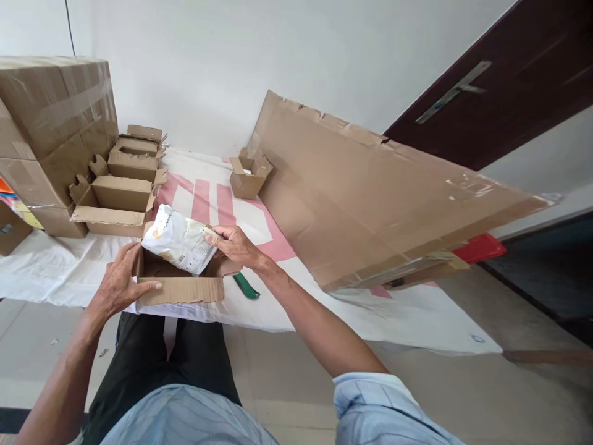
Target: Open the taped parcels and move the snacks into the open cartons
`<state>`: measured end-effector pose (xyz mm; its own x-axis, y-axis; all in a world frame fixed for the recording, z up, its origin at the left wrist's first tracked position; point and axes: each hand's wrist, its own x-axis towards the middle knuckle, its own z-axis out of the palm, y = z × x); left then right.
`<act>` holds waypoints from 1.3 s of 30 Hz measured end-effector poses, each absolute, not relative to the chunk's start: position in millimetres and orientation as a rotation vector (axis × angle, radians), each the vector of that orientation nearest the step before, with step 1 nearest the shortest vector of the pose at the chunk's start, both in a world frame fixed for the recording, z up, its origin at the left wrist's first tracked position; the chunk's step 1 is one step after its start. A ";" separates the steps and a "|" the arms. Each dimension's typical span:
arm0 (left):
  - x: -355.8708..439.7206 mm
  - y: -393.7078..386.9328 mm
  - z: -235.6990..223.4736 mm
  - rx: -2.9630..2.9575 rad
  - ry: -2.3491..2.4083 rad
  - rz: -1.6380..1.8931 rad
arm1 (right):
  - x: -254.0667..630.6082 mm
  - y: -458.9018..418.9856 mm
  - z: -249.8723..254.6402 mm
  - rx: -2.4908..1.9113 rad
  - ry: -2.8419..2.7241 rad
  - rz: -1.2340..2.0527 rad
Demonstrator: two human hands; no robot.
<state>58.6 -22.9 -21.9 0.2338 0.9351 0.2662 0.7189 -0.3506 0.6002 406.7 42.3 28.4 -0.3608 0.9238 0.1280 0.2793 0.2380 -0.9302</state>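
In my right hand (pixel 236 245) is a white printed pouch (pixel 178 238), pinched at its right end between thumb and fingers. The pouch is tilted over the opening of a small cardboard box (pixel 183 290), and its lower edge dips inside. My left hand (pixel 121 278) grips the left side of this box, thumb along the front flap and fingers around the outer wall. The box stands open at the table's front edge. A green handle-like object (pixel 246 286) lies just right of the box, partly hidden by it.
Several open boxes (pixel 121 193) stand in a row behind, beside a large stack of taped cartons (pixel 55 117). One small open box (pixel 249 180) sits further back. A big cardboard sheet or carton (pixel 352 191) leans across the right. A red object (pixel 480 248) shows behind it.
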 end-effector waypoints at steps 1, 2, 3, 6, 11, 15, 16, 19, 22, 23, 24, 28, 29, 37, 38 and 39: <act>59.0 -21.7 -17.7 2.170 1.542 0.843 | 405.5 41.4 28.7 -1.108 -1.776 1.145; 59.6 -20.4 -13.6 2.175 1.558 0.843 | 404.2 40.7 28.6 -1.109 -1.759 1.156; 60.5 -19.1 -9.6 2.177 1.572 0.854 | 402.9 40.4 28.4 -1.110 -1.744 1.167; 63.6 -15.0 1.3 2.145 1.599 0.955 | 399.9 41.0 28.2 -1.101 -1.673 1.182; 70.7 -12.6 17.3 1.814 1.527 1.240 | 396.9 36.9 31.4 -1.041 -1.630 1.025; 80.7 -13.9 29.2 1.299 1.140 1.322 | 389.3 22.2 23.0 -0.963 -1.795 0.564; 83.5 -14.0 31.6 1.221 1.029 1.321 | 386.5 17.9 18.0 -0.932 -1.865 0.461; 89.9 -13.2 36.3 1.126 0.903 1.332 | 378.7 7.7 -1.3 -0.872 -2.043 0.268; 92.3 -12.7 36.8 1.091 0.943 1.326 | 374.5 2.6 -17.3 -0.856 -2.068 0.206; 92.3 -12.6 36.1 1.079 0.947 1.322 | 374.0 1.6 -20.4 -0.865 -2.053 0.211; 92.2 -12.5 35.1 1.066 0.944 1.319 | 373.8 0.7 -22.1 -0.885 -2.030 0.229; 90.5 -10.4 30.5 1.041 0.905 1.313 | 372.9 -3.5 -19.5 -1.040 -1.870 0.526; 90.1 -9.3 29.6 1.046 0.897 1.312 | 372.1 -4.3 -17.7 -1.059 -1.817 0.659; 91.6 0.2 21.4 1.062 0.883 1.304 | 356.1 2.5 -13.9 -1.032 -1.308 1.381; 92.7 1.1 20.7 1.065 0.889 1.297 | 353.4 3.8 -14.3 -1.017 -1.282 1.416; 93.9 2.1 20.9 1.076 0.892 1.296 | 350.7 5.2 -14.2 -1.001 -1.264 1.416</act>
